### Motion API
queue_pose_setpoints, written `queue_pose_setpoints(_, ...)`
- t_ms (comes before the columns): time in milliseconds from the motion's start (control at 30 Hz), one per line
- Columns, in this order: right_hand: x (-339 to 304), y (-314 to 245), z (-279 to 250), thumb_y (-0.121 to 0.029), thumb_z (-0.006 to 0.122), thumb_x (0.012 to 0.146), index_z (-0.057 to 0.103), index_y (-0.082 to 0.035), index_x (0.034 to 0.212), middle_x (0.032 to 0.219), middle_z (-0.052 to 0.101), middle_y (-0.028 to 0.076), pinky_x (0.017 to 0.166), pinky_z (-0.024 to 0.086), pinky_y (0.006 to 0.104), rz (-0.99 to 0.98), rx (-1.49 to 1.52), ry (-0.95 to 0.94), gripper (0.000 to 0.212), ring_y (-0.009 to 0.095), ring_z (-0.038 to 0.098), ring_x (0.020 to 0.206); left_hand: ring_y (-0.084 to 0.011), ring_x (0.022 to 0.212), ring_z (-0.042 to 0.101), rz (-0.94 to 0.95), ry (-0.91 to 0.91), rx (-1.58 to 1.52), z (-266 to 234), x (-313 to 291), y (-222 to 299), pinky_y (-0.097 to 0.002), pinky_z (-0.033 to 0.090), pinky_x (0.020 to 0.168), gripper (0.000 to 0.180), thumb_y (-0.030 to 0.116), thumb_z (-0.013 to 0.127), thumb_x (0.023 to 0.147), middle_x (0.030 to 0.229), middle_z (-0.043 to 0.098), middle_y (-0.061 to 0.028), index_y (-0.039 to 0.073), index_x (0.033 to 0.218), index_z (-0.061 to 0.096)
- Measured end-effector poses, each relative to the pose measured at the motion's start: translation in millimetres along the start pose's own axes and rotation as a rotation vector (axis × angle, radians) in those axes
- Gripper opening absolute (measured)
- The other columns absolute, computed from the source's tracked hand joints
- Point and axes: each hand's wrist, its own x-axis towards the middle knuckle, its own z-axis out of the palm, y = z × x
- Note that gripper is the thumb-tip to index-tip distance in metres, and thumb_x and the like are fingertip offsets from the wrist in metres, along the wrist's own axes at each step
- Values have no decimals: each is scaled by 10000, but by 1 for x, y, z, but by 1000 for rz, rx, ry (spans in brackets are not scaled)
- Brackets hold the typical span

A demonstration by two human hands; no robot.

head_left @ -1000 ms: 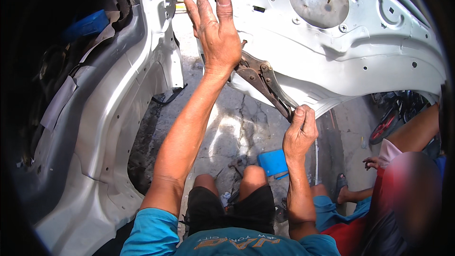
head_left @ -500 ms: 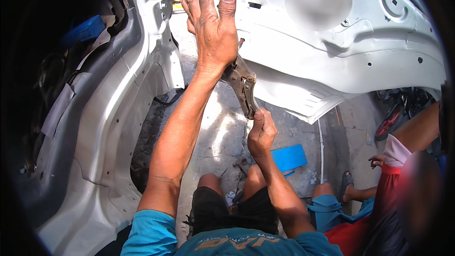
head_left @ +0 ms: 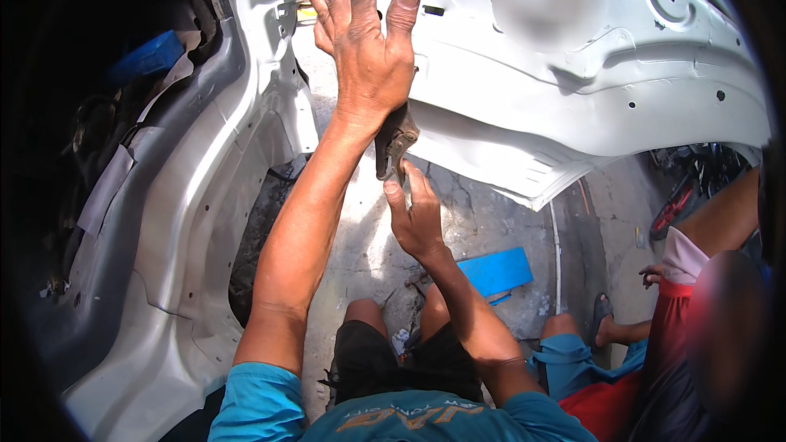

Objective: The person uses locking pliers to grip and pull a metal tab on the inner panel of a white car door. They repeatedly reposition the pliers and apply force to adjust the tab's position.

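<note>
My left hand (head_left: 368, 53) is open, its fingers spread and pointing away from me, held over the lower hinge-side corner of a white car door (head_left: 491, 90). Under its wrist sits a pair of worn, dark locking pliers (head_left: 399, 144). The jaws are hidden behind my left hand, so I cannot tell what they grip. My right hand (head_left: 419, 214) is closed with thumb and fingers at the near end of the pliers' handles.
On the left stands the white car body's door frame (head_left: 188, 164), with a blue object (head_left: 151, 56) in the dark interior. A blue flat case (head_left: 495, 272) lies on the concrete floor (head_left: 483, 196). Another person in red and blue (head_left: 573, 360) sits close at my right.
My right hand has moved left and slightly inward, swinging the pliers' handles left, closer under my left wrist. My left hand stays spread in nearly the same place.
</note>
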Motion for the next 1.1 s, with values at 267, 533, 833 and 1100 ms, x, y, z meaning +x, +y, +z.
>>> queue_pose_setpoints(267,37,-30,48,-161,641,1025,456,36,1415,1284,633,257,1005,479,450,237,532,161,474,377,631,1182,-476,1543,173,58,-15,-20,-2,0,4,-526,78,1271,782,487,445,1072,1635,268,-317,-69,1591,265)
queue_pose_setpoints(533,64,-13,116,-138,660,995,557,39,1224,1164,667,134,941,492,363,387,1023,22,307,205,620,1084,-492,1501,273,170,-112,-7,-10,4,16,-562,120,1254,686,378,523,1054,1591,347,-323,5,1594,325)
queue_pose_setpoints(833,70,-47,57,-106,622,988,495,63,1302,1188,675,271,938,515,467,172,347,70,379,366,668,1152,-461,1493,334,308,172,113,3,0,-17,-581,220,1245,805,643,480,1016,1561,431,-268,80,1583,382)
queue_pose_setpoints(1100,86,-57,11,-290,710,986,694,50,1075,816,736,189,731,549,427,366,337,-91,351,311,738,782,-354,1338,523,-375,300,-280,-50,-67,-51,-462,408,1125,758,562,517,1049,1421,531,-256,-37,1506,435)
